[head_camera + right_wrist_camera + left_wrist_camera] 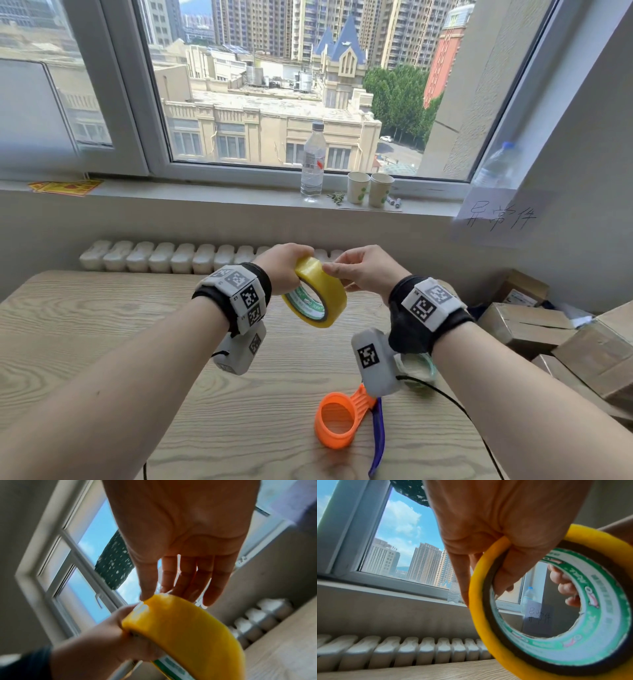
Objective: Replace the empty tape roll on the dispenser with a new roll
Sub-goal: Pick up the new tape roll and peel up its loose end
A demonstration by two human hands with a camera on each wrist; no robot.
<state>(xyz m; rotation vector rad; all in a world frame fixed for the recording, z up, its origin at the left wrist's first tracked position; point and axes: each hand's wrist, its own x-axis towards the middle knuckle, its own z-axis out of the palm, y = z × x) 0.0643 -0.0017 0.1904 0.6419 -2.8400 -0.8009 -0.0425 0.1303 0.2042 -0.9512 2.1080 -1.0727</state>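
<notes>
A full yellow tape roll (pixel 327 286) with a green-printed core is held up above the wooden table (pixel 102 325). My left hand (pixel 284 270) grips its upper left edge, fingers reaching into the core (pixel 505 566). My right hand (pixel 363 274) is at the top of the roll (pixel 180 628), with the thumb tip on the outer face and the other fingers (pixel 188 574) held fairly straight behind it. The orange dispenser (pixel 337 425) with a blue blade arm lies on the table below, its ring bare. A pale, nearly bare roll (pixel 419 368) lies half hidden behind my right wrist.
Cardboard boxes (pixel 527 325) are stacked at the table's right edge. On the windowsill stand a water bottle (pixel 313 161) and two paper cups (pixel 358 186). A white radiator (pixel 171 257) runs behind the table. A black cable (pixel 455 407) trails from my right wrist.
</notes>
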